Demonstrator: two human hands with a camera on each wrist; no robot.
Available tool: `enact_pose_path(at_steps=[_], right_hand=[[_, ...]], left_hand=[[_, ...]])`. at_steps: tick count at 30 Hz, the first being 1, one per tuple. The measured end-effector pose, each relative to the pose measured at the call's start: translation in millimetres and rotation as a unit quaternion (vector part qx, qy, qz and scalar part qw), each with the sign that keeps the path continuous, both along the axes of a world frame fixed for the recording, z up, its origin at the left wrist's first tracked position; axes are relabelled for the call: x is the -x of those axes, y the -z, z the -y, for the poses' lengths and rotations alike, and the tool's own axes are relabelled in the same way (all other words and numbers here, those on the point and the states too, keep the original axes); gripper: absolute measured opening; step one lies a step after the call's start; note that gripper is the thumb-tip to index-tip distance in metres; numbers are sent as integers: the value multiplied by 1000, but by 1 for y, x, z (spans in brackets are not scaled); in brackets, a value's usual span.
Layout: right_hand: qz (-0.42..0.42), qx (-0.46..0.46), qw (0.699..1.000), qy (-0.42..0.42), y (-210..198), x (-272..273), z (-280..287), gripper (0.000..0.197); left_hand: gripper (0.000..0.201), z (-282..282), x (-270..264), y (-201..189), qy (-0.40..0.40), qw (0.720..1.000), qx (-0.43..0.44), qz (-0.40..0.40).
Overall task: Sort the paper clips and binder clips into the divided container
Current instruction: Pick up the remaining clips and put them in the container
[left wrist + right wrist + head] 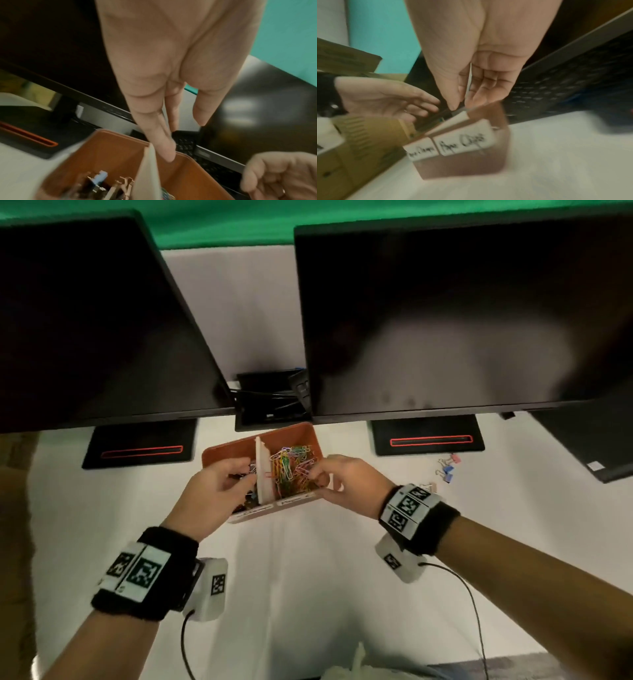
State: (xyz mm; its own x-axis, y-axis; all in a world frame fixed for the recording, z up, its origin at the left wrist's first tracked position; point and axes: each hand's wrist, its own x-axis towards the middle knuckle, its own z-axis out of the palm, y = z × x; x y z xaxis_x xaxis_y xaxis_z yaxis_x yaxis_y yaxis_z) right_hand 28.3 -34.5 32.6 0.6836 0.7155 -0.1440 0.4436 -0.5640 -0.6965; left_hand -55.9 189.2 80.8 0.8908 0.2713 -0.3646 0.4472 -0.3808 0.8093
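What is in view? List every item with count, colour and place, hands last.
container: one, brown, desk centre, white divider inside.
paper clips: many, mixed colours, right compartment.
binder clips: several, mixed colours, left compartment.
loose binder clips: a few, blue and pink, on the desk right of the container.
labels: two, white, on the container's near wall.
monitors: two, black, at the back.
laptop: one, black, far right.
left hand: over the left compartment, fingers relaxed.
right hand: at the container's right edge, fingers curled; a grip cannot be told.
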Motion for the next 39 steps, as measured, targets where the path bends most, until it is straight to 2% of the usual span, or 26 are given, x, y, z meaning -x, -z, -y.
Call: enact_pose_path(at_steps=[2, 5, 9, 15, 20, 23, 26, 29, 33, 37, 39], right_hand=[[0, 62, 998, 31, 13, -2, 51, 22], [-15, 156, 981, 111, 33, -9, 118, 28], [-28, 196, 969, 145, 50, -17, 168, 37], [-40, 180, 977, 111, 72, -28, 178, 33], [-46, 149, 984, 88, 78, -30, 189, 24], [-71, 138, 985, 82, 79, -30, 200, 20], [-102, 119, 983, 97, 79, -35, 216, 27], [-91, 103, 982, 129, 80, -47, 231, 41], [-100, 128, 982, 100, 82, -59, 229, 47], [-86, 133, 982, 103, 82, -57, 227, 39], [-82, 130, 982, 112, 82, -55, 231, 26]], left_hand=[[22, 27, -3, 1, 54, 998, -12, 16], [21, 78, -12, 15, 135, 991, 10, 19], [27, 148, -34, 53, 195, 980, -27, 6], [31, 211, -64, 104, 182, 976, -104, -58], [31, 236, -77, 127, 274, 944, -182, -32], [19, 242, -84, 132, 299, 926, -227, -26], [13, 243, -91, 133, 306, 923, -232, -31], [11, 243, -94, 131, 318, 921, -221, -34], [18, 244, -100, 127, 329, 925, -186, -27], [12, 250, -115, 118, 288, 945, -158, -2], [22, 259, -126, 114, 299, 942, -153, -1]])
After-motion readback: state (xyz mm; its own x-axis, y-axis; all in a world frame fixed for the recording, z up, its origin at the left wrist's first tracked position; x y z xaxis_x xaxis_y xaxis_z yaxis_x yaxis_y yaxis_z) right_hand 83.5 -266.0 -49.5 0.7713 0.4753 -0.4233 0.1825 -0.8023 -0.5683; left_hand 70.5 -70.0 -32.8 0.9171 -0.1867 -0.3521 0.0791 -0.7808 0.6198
